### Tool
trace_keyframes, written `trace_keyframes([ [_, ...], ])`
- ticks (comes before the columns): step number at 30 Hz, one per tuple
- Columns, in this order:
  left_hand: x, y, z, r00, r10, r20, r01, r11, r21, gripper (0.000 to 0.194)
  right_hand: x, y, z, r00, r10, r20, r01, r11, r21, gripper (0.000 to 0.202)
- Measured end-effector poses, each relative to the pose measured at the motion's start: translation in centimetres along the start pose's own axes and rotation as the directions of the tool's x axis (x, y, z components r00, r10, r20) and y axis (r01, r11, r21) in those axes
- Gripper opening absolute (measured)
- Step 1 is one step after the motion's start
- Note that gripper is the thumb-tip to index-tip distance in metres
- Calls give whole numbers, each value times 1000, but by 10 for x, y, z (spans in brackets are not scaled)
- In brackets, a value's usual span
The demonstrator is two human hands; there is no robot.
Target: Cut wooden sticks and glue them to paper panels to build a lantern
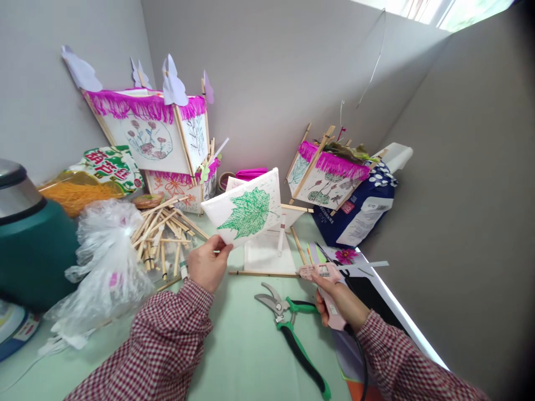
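My left hand [209, 262] pinches the lower left corner of a white panel [246, 209] printed with a green leaf, held tilted above the table. My right hand [340, 301] is wrapped round the handle of a pink glue gun [330, 298], with a white glue stick [365, 265] sticking out of its back. The gun's front end is beside the right end of a wooden stick [265, 273] edging a white panel [267, 253] on the table. Behind the leaf panel, more of a stick frame [297, 208] shows, partly hidden. A white marker [281, 235] stands near it.
Green-handled pruning shears [288, 320] lie open between my hands. Wooden sticks [161, 234], a plastic bag [104, 250] and a green flask [35, 239] are at left. Decorated lanterns [146, 131] stand behind. A blue bag [359, 206], pink flower [346, 255] and papers [349, 356] are at right.
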State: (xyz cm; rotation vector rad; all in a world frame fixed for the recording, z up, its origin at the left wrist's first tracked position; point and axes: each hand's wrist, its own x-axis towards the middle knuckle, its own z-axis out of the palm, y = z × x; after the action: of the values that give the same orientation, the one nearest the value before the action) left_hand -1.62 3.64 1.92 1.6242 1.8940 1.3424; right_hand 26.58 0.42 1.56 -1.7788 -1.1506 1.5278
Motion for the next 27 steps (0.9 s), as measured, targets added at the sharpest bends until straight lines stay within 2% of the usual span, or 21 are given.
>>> trace_keyframes([
  [13,0,2,-3,1000,6,-22,-5,999,44,15,-9,-3,0,999,22,-46,-24,999,-39,57],
  [27,-1,5,-6,1000,4,-23,-3,999,49,13,-8,-6,13,1000,-11,11,12,998,-54,54],
])
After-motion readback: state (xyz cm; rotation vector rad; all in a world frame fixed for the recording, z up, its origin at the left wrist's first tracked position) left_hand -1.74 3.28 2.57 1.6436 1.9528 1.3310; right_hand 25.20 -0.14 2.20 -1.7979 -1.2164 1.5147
